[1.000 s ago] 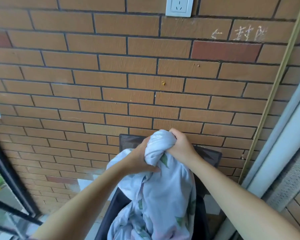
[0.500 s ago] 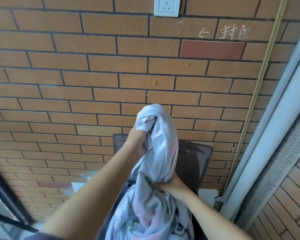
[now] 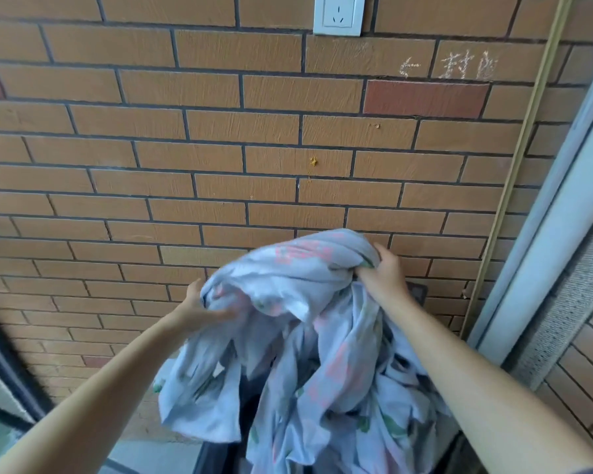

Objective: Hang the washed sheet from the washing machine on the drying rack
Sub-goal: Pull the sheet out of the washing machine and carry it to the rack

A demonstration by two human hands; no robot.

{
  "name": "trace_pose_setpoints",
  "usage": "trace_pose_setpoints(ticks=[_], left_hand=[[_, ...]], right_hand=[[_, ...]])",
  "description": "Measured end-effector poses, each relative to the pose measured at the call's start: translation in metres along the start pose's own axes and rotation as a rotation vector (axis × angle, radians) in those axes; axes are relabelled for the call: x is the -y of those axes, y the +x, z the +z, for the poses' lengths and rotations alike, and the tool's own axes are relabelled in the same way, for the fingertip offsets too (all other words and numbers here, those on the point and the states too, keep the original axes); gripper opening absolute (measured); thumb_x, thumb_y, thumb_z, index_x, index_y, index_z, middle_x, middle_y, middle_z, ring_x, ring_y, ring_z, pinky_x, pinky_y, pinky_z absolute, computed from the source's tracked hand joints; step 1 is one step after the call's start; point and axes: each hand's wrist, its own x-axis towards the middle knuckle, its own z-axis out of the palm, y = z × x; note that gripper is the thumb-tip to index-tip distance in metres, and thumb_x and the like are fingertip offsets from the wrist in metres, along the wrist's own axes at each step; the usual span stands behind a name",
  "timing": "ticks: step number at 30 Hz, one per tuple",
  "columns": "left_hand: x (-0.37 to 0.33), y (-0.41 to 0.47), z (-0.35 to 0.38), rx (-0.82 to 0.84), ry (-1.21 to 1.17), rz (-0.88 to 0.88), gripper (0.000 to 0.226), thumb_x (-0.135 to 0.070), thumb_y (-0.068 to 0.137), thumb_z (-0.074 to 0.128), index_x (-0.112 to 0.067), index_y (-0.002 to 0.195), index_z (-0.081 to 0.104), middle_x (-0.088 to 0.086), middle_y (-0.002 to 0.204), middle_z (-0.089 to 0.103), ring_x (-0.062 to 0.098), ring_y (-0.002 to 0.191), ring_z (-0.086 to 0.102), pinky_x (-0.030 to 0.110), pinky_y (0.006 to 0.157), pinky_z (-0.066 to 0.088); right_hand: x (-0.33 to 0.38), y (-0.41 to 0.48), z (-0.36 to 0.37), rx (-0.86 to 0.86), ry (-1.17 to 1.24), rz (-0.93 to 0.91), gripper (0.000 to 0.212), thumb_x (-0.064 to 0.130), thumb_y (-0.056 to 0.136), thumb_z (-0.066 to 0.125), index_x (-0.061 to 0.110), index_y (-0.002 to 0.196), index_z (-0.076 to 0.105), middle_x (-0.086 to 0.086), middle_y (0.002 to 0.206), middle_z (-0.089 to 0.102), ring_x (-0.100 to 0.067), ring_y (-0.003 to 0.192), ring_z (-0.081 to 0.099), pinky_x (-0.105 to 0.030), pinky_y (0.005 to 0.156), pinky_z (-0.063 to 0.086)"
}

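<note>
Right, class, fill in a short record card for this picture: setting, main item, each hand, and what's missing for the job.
Setting: brick wall with a white socket near the top
Main item: floral sheet, bunched, lower part trailing into the dark washing machine
Left hand: holds the sheet's left side, slightly blurred
Right hand: grips a bunch at the raised top right
Drying rack: not in view

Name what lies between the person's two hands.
A bunched stretch of the sheet spans from the left hand to the right hand, seen in the head view.
</note>
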Motion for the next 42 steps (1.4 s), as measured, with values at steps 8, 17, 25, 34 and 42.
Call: trace_pose_setpoints(ticks=[8, 17, 25, 34, 42], left_hand=[[-0.074, -0.019, 0.061, 0.267, 0.289, 0.613, 0.123, -0.063, 0.048, 0.081, -0.009, 0.144, 0.026, -0.009, 0.143, 0.032, -0.009, 0.129, 0.032, 0.009, 0.106, 0.026], [-0.078, -0.031, 0.085, -0.064, -0.338, 0.379, 0.021, -0.021, 0.076, 0.060, -0.018, 0.094, 0.070, -0.003, 0.091, 0.073, 0.011, 0.083, 0.065, 0.025, 0.068, 0.054], [-0.128, -0.022, 0.071, -0.114, -0.375, 0.420, 0.023, 0.000, 0.087, 0.047, -0.015, 0.088, 0.064, 0.003, 0.078, 0.068, 0.013, 0.068, 0.063, 0.025, 0.060, 0.052], [-0.199, -0.052, 0.025, -0.215, -0.197, 0.532, 0.024, -0.002, 0.087, 0.049, -0.016, 0.093, 0.067, -0.003, 0.076, 0.069, 0.003, 0.062, 0.064, 0.018, 0.055, 0.050], [-0.251, -0.133, 0.024, -0.490, -0.285, 0.641, 0.026, -0.004, 0.088, 0.045, -0.020, 0.080, 0.063, -0.008, 0.064, 0.064, -0.001, 0.052, 0.059, 0.015, 0.050, 0.047]], right_hand=[[0.068, 0.012, 0.040, 0.171, -0.092, -0.287, 0.018, 0.003, 0.068, 0.049, 0.020, 0.068, 0.056, 0.008, 0.067, 0.057, -0.006, 0.067, 0.047, -0.027, 0.061, 0.038], [0.047, -0.005, 0.004, 0.378, -0.017, -0.063, 0.047, 0.008, 0.078, 0.071, 0.023, 0.118, 0.050, 0.005, 0.110, 0.060, -0.008, 0.096, 0.060, -0.024, 0.082, 0.050], [-0.034, -0.047, -0.016, 0.821, -0.321, 0.182, 0.102, 0.028, 0.071, 0.082, 0.032, 0.146, 0.013, 0.021, 0.135, 0.034, 0.001, 0.124, 0.038, -0.007, 0.095, 0.036], [-0.009, -0.001, -0.031, 0.549, -0.456, 0.121, 0.019, 0.024, 0.092, 0.058, 0.020, 0.110, 0.060, 0.000, 0.101, 0.066, -0.021, 0.097, 0.064, -0.027, 0.075, 0.047], [0.045, -0.020, -0.016, 0.615, -0.472, -0.048, 0.029, 0.029, 0.090, 0.062, 0.023, 0.118, 0.055, 0.002, 0.114, 0.064, -0.016, 0.104, 0.061, -0.019, 0.081, 0.050]])
